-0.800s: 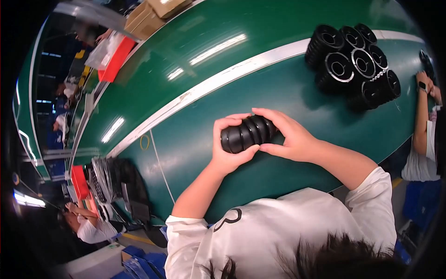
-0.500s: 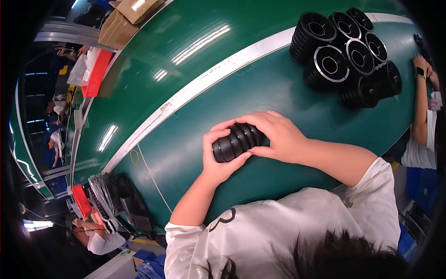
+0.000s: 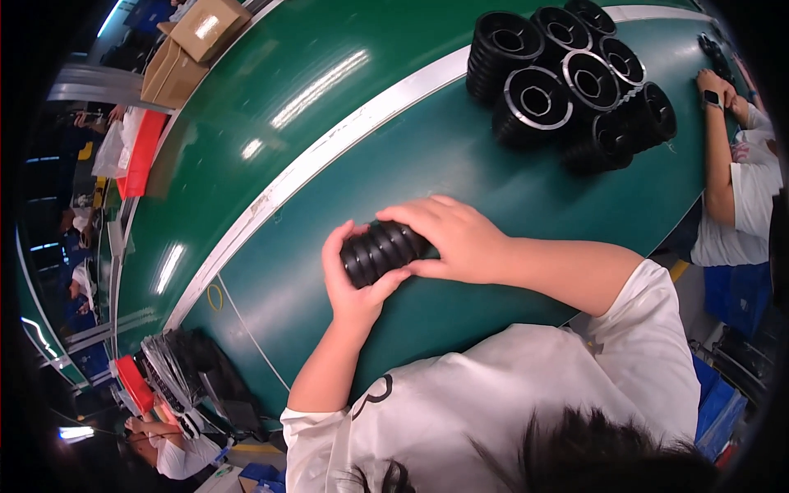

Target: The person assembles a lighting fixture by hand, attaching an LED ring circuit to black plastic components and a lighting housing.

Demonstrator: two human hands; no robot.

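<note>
A black ribbed rubber bellows [image 3: 380, 254] lies on its side between my two hands, just above or on the green tabletop; I cannot tell which. My left hand [image 3: 352, 287] wraps its left end, fingers over the far side and thumb along the near side. Around the right end curls my right hand [image 3: 452, 240], its thumb on the near side and fingertips on top, covering that end. Farther right, several similar black bellows [image 3: 536, 100] form a cluster, most upright with round openings showing and some with shiny metal rims.
A pale metal rail [image 3: 320, 168] separates the table from a glossy green belt [image 3: 222, 172]. A yellow ring [image 3: 215, 297] and black parts with clear plastic [image 3: 177, 370] lie left. Cardboard boxes [image 3: 197, 41] and a red bin [image 3: 144, 152] stand beyond. A co-worker's watch-wearing arm [image 3: 717, 131] rests at right.
The whole view has shifted, so the scene sits farther left and mostly higher. Both hands stay on the bellows, which looks slightly turned, with my left fingers a little looser.
</note>
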